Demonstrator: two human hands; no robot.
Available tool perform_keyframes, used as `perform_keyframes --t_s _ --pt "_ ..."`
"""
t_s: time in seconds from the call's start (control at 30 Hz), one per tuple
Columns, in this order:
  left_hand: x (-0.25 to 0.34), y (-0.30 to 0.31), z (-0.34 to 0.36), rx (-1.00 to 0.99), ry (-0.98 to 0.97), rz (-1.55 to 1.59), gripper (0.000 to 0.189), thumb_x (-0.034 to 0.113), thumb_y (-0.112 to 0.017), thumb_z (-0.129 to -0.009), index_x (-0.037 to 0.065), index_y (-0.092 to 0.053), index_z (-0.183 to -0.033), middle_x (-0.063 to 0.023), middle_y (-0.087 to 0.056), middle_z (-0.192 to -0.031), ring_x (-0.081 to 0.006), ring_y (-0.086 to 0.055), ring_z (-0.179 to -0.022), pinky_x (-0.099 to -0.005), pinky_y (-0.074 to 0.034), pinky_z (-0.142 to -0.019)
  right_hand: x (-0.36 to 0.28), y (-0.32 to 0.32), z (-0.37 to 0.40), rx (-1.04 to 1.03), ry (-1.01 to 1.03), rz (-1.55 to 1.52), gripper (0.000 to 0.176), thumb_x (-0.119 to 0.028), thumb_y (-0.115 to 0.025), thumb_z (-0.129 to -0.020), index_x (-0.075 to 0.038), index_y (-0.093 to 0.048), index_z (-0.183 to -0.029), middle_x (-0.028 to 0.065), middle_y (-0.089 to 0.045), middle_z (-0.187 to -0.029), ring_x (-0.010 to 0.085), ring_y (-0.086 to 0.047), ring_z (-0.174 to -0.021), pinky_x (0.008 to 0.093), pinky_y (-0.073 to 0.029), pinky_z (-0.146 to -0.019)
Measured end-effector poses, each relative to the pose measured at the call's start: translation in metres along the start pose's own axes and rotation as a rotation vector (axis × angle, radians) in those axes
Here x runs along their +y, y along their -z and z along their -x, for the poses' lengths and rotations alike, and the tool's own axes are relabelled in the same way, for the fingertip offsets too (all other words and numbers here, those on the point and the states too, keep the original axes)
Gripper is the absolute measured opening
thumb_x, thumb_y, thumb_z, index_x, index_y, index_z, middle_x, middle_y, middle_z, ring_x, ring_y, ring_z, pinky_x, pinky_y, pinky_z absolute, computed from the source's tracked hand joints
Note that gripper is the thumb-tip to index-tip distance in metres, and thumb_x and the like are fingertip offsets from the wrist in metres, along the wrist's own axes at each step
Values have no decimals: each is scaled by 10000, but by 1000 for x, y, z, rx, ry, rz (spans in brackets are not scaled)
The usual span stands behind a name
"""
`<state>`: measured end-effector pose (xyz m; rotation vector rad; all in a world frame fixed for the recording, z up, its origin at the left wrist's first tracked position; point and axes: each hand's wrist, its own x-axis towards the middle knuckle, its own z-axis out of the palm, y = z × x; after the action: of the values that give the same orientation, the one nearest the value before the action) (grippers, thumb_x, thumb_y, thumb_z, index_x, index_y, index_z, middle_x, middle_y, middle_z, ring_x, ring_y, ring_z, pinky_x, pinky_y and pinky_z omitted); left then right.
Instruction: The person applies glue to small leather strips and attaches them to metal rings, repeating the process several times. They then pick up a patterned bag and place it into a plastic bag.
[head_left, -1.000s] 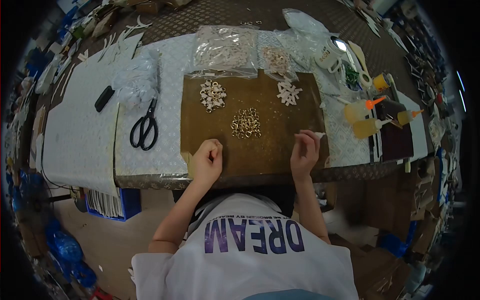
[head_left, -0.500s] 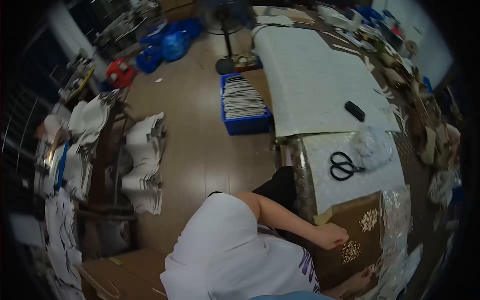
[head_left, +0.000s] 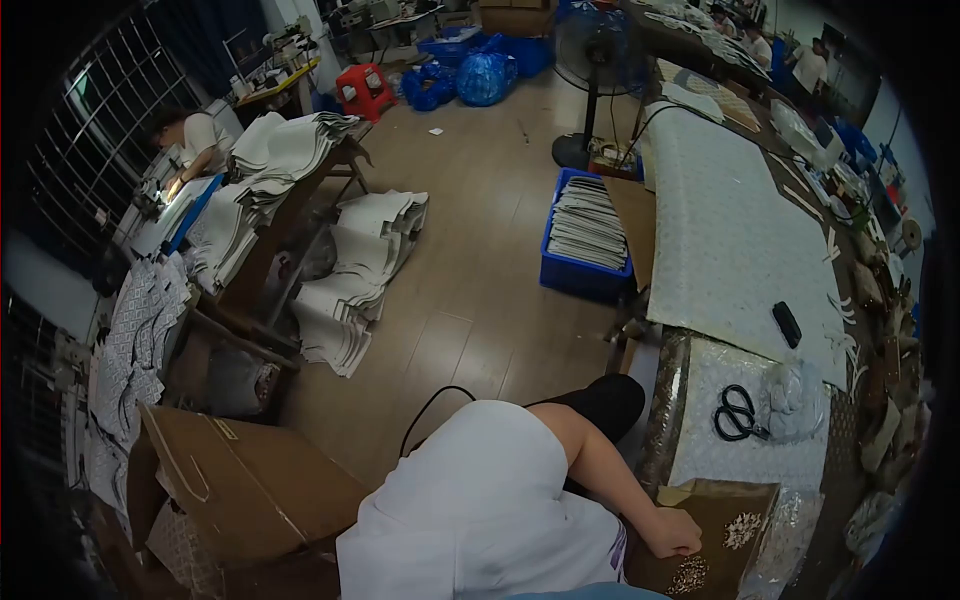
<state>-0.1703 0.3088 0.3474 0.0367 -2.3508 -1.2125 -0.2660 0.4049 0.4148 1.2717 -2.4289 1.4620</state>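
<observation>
My left hand point(head_left: 674, 532) is held over a brown board point(head_left: 715, 499) at the bottom right, its fingers curled together. Whatever may be between the fingertips is hidden. Just below it lies a pile of small gold-coloured metal pieces point(head_left: 689, 574), apart from a second pile of small pale pieces point(head_left: 742, 530) to the right. Beyond the board, black-handled scissors point(head_left: 735, 414) rest on a white sheet point(head_left: 700, 458) beside a crumpled clear plastic bag point(head_left: 795, 400). My right hand is out of view.
A blue crate point(head_left: 585, 274) of stacked pale pieces stands on the floor by the long table. A black object point(head_left: 786, 324) lies on the table's pale sheet point(head_left: 740, 230). Leftward are a cardboard box point(head_left: 245, 480), a bench of stacked material point(head_left: 285, 160) and a seated person point(head_left: 205, 140).
The camera view has swung left, so the table and crate appear farther right. My right hand has dropped out of the frame, while my left hand stays over the board with curled fingers.
</observation>
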Motion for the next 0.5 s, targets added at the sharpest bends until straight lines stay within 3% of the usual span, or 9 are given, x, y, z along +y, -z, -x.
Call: perform_keyframes --t_s 0.27,0.4,0.5 --pt "-2 -2 1 32 -10 10 83 123 -567 -728 130 -486 -711 -109 -529 -824 -332 -548 -760 -435 -419 -615 -6 1 6 -69 -36 -86 134 -130 -534 -923 -1 -565 -904 110 -584 -923 183 -549 -855 294 -449 -721" --pt "-4 2 -1 -46 58 63 89 109 -565 -733 102 -478 -713 -112 -529 -796 -340 -547 -759 -436 -419 -618 -7 10 12 -90 -107 -134 136 -131 -533 -924 -2 -564 -897 104 -584 -912 175 -548 -844 288 -447 -715" --pt "3 3 -1 70 107 169 82 108 -554 -758 88 -476 -743 -105 -520 -773 -341 -544 -768 -438 -420 -629 -7 17 21 -113 -177 -170 137 -132 -532 -925 -2 -564 -892 100 -585 -905 169 -547 -837 284 -446 -710"
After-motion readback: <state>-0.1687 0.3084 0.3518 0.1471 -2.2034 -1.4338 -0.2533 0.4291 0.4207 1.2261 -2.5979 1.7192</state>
